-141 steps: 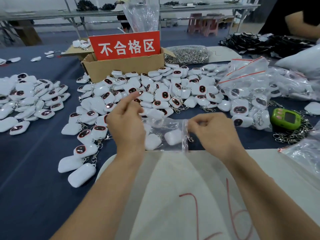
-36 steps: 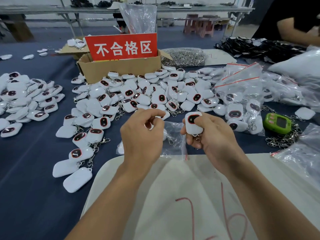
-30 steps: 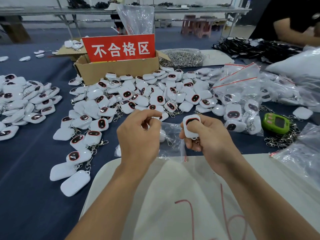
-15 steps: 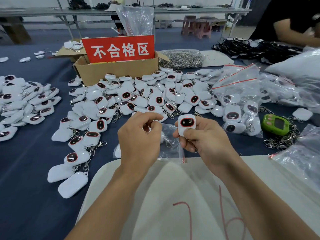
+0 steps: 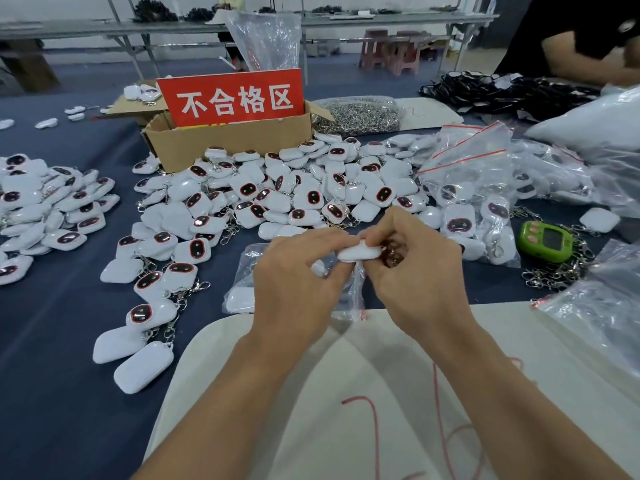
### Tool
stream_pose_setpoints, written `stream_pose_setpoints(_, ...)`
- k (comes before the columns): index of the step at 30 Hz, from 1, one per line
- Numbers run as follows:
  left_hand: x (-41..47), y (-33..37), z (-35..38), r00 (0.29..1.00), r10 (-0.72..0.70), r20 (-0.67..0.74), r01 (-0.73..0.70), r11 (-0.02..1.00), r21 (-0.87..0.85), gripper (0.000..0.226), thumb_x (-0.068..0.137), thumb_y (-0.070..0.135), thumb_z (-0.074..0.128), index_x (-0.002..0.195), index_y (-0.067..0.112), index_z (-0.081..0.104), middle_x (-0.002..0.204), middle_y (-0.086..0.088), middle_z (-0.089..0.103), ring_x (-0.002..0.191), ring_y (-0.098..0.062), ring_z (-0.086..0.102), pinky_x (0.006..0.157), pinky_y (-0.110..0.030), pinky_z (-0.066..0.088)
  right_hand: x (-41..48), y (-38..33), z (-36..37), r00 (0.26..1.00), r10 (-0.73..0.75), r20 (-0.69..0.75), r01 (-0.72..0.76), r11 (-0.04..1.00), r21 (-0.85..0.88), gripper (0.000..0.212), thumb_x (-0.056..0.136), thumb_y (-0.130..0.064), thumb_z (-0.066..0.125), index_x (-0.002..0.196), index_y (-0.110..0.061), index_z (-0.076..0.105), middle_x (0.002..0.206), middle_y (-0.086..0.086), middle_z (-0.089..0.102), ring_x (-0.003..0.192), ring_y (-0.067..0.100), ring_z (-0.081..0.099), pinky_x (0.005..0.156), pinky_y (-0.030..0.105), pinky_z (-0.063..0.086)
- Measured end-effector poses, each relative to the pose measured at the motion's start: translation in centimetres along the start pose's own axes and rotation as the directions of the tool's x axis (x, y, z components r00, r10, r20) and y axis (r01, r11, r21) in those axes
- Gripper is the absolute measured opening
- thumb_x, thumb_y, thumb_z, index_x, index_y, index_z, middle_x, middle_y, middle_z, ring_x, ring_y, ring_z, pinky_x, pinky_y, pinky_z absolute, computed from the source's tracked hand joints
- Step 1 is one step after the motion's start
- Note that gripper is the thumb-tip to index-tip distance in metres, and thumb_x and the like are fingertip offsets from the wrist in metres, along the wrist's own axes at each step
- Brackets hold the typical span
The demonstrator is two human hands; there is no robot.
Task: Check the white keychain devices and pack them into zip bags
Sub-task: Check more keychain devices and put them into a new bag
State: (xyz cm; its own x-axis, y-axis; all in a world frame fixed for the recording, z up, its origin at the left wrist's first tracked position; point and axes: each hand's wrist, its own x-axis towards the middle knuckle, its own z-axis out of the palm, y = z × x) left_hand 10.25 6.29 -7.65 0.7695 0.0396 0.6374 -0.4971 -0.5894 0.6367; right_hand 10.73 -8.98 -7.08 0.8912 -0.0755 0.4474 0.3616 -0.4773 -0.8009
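Observation:
My right hand [image 5: 412, 271] pinches a white keychain device [image 5: 358, 252], held flat at the mouth of a clear zip bag [image 5: 242, 289] lying on the blue cloth. My left hand [image 5: 298, 282] grips the bag's opening beside it; the fingertips of both hands meet there. The bag holds at least two white devices. A large heap of white keychain devices [image 5: 277, 195] with dark red-rimmed screens lies just beyond my hands. A second heap [image 5: 45, 206] sits at the far left.
A cardboard box [image 5: 228, 140] with a red sign stands behind the heap. Filled zip bags [image 5: 474, 188] lie to the right, with a green device [image 5: 545, 241] on loose chains. A white sack [image 5: 346, 393] covers the near table edge. Another person's arm [image 5: 585, 60] works at the back right.
My right hand has turned the device from screen-up to flat and brought it down to the bag mouth. My left hand has closed in to meet it at the opening.

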Motion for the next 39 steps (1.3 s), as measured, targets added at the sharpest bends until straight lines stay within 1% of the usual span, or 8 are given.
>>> stream_pose_setpoints(2,-0.2,-0.2,0.3,0.998,0.003,-0.058,-0.002,1.0,0.006,0.025,0.076,0.012,0.08,0.095,0.027,0.082,0.102,0.024,0.073,0.102,0.025,0.052,0.096,-0.015,0.041,-0.1,0.0,0.3,0.999,-0.012,-0.037,0.012,1.0,0.004,0.035,0.082,-0.005,0.076,0.083,-0.035,0.058,0.088,-0.01,0.073,0.073,0.014,0.069,0.066,0.033,0.055)
stream_pose_setpoints(7,-0.1,-0.4,0.4,0.998,-0.021,-0.056,0.02,1.0,-0.018,0.03,0.076,0.012,0.078,0.1,0.03,0.081,0.117,0.027,0.066,0.101,0.025,0.053,0.096,-0.015,0.042,0.1,0.0,0.3,1.0,-0.01,-0.027,0.011,0.999,0.036,0.027,0.083,-0.007,0.078,0.083,-0.029,0.063,0.084,-0.009,0.073,0.072,0.013,0.069,0.068,0.035,0.056)
stream_pose_setpoints(11,0.2,-0.4,0.1,0.999,0.019,0.044,-0.019,1.0,-0.003,0.069,0.077,-0.006,0.074,0.135,0.031,0.066,0.136,0.022,0.06,0.127,0.005,0.054,0.104,-0.022,0.045,0.8,-0.5,-0.2,0.973,0.193,0.125,-0.222,0.929,0.297,0.015,0.083,-0.009,0.077,0.085,-0.021,0.068,0.062,0.008,0.065,0.054,0.018,0.053,0.05,0.032,0.043)
stream_pose_setpoints(15,0.3,-0.8,0.4,0.993,0.043,0.107,-0.041,0.999,-0.024,0.038,0.089,0.011,0.072,0.125,0.023,0.074,0.124,0.009,0.07,0.116,-0.008,0.061,0.1,-0.04,0.049,1.2,-0.6,-0.6,0.897,0.308,0.318,-0.434,0.75,0.499,0.018,0.082,-0.021,0.067,0.098,-0.016,0.074,0.066,0.013,0.066,0.05,0.02,0.051,0.042,0.026,0.035)
stream_pose_setpoints(22,0.2,-0.7,0.3,0.975,-0.193,0.114,0.196,0.98,-0.02,0.026,0.09,0.052,0.063,0.113,0.042,0.07,0.086,0.02,0.067,0.081,-0.003,0.06,0.072,-0.018,0.044,1.5,0.2,-1.1,0.934,0.302,0.191,-0.35,0.884,0.311,0.016,0.083,-0.012,0.073,0.069,-0.02,0.071,0.06,0.008,0.064,0.049,0.014,0.044,0.049,0.02,0.037)
stream_pose_setpoints(28,-0.3,0.9,1.1,0.914,-0.308,0.266,0.155,0.867,0.473,0.041,0.066,0.071,0.052,0.064,0.03,0.056,0.081,0.015,0.054,0.073,-0.007,0.055,0.067,-0.032,0.036,2.3,1.6,-2.1,0.9,0.41,-0.149,-0.419,0.907,-0.032,0.018,0.077,-0.018,0.073,0.062,-0.012,0.064,0.052,0.005,0.06,0.05,0.012,0.045,0.057,0.029,0.039)
stream_pose_setpoints(33,-0.4,0.9,1.0,0.93,-0.326,0.173,0.21,0.853,0.477,0.033,0.086,0.044,0.057,0.061,0.026,0.046,0.073,0.01,0.054,0.065,-0.015,0.046,0.059,-0.032,0.026,1.9,0.7,-1.9,0.88,0.464,0.099,-0.471,0.88,0.058,0.029,0.068,-0.017,0.07,0.049,-0.011,0.05,0.049,0.0,0.041,0.048,0.012,0.031,0.05,0.026,0.027)
stream_pose_setpoints(39,-0.6,1.3,0.5,0.993,-0.084,0.084,0.065,0.975,0.213,0.018,0.09,0.026,0.055,0.073,0.024,0.05,0.073,0.009,0.044,0.063,-0.012,0.039,0.055,-0.033,0.031,1.1,0.2,0.7,0.881,0.272,0.387,-0.282,0.959,-0.033,0.024,0.087,-0.01,0.064,0.069,-0.023,0.073,0.057,-0.006,0.061,0.055,0.005,0.044,0.055,0.022,0.038)
